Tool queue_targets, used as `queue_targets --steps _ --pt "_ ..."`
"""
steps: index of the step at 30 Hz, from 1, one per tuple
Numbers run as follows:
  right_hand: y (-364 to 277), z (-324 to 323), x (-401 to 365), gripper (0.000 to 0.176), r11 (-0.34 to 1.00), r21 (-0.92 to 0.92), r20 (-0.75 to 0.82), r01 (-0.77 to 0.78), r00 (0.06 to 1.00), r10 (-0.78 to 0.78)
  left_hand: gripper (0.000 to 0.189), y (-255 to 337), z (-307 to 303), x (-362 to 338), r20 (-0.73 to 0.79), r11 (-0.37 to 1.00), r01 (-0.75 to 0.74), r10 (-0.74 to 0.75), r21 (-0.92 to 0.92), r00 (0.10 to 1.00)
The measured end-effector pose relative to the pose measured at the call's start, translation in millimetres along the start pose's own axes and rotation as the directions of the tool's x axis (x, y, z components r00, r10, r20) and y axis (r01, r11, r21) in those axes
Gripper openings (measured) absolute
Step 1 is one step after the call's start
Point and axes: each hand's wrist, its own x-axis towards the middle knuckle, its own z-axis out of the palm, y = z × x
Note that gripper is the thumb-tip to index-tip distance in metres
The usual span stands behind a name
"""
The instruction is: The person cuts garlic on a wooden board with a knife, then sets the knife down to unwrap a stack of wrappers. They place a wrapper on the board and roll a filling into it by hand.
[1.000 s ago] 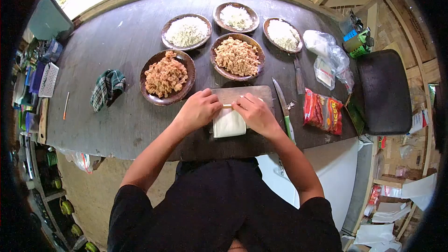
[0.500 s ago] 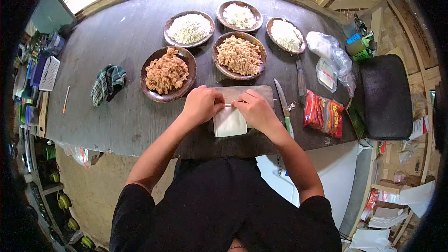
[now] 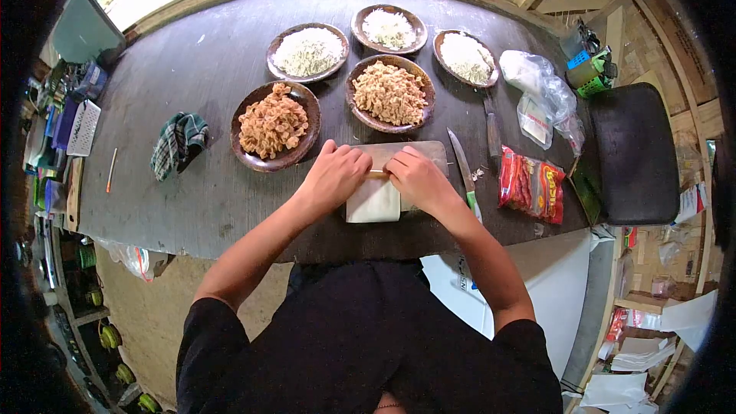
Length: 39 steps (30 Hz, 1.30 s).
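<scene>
A flat white wrapper sheet (image 3: 374,205) lies on the wooden board (image 3: 423,155), its far edge folded into a narrow roll. My left hand (image 3: 338,172) has its fingers closed on the left end of this roll. At the right end, the fingers of my right hand (image 3: 415,176) pinch the same roll. Just beyond my hands stand a bowl of brown crumbled food (image 3: 389,92) and a bowl of orange-brown pieces (image 3: 274,121). What is inside the roll is hidden.
Farther back are three bowls of white shreds (image 3: 309,51). A green-handled knife (image 3: 463,165), a second knife (image 3: 491,126), a red packet (image 3: 530,186) and plastic bags (image 3: 540,92) lie to the right. A checked cloth (image 3: 179,144) lies on the left.
The far edge of the wrapper sheet looks slightly more rolled toward me. Both hands keep their hold, with the fingers shifted a little. The whole view has moved slightly.
</scene>
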Motion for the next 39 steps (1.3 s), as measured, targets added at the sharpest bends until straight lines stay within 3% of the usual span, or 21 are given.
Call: queue_targets --steps 7,11,23,25,29,31,32,34,36,39 --pt "-5.9 3.6 -10.3 0.010 0.999 -0.029 -0.057 0.014 0.998 -0.016 0.006 -18.6 -10.8 4.0 0.135 0.990 -0.042 0.060 -0.134 0.989" --pt "-15.6 -4.0 -11.5 0.013 0.999 -0.042 -0.056 0.030 0.998 -0.032 0.009 -22.2 -11.7 2.6 0.113 0.984 -0.054 0.074 -0.170 0.991" --pt "-23.7 7.2 -22.6 0.024 0.966 -0.236 -0.089 0.102 0.988 -0.125 0.017 -7.5 -21.7 -13.4 0.188 0.979 -0.154 0.128 0.131 0.974" --pt "-25.4 7.8 -25.2 0.027 0.963 -0.243 -0.085 0.115 0.987 -0.140 0.015 -9.2 -12.1 -20.5 -0.016 0.975 -0.177 0.181 0.132 0.983" --pt "-34.4 8.8 -25.7 0.028 0.976 -0.217 -0.094 0.030 0.994 -0.051 0.013 -9.6 -5.8 -26.4 -0.064 0.973 -0.169 0.181 0.155 0.981" --pt "-36.9 9.3 -23.2 0.028 0.980 -0.200 -0.092 -0.021 0.996 0.002 0.014 -7.5 -12.9 -23.0 -0.067 0.995 -0.096 0.095 -0.020 0.993" --pt "-36.1 9.9 -19.7 0.026 0.984 -0.167 -0.103 -0.062 0.994 0.045 0.014 -6.6 -16.7 -19.0 -0.067 0.995 -0.097 0.095 -0.020 0.993" --pt "-36.1 8.7 -14.8 0.025 0.986 -0.133 -0.113 -0.101 0.990 0.087 0.016 -4.4 -24.9 -7.9 0.113 0.997 0.014 -0.023 0.072 0.993" --pt "-35.7 4.6 -9.6 0.022 0.988 -0.084 -0.038 -0.127 0.992 0.124 0.016 -6.3 -18.3 0.0 0.078 0.998 0.038 -0.041 0.047 0.996" --pt "-29.9 3.6 -8.3 0.017 0.992 -0.032 -0.043 -0.118 0.992 0.117 0.017 -10.5 -9.9 4.9 0.050 0.998 0.053 -0.051 -0.041 0.997"
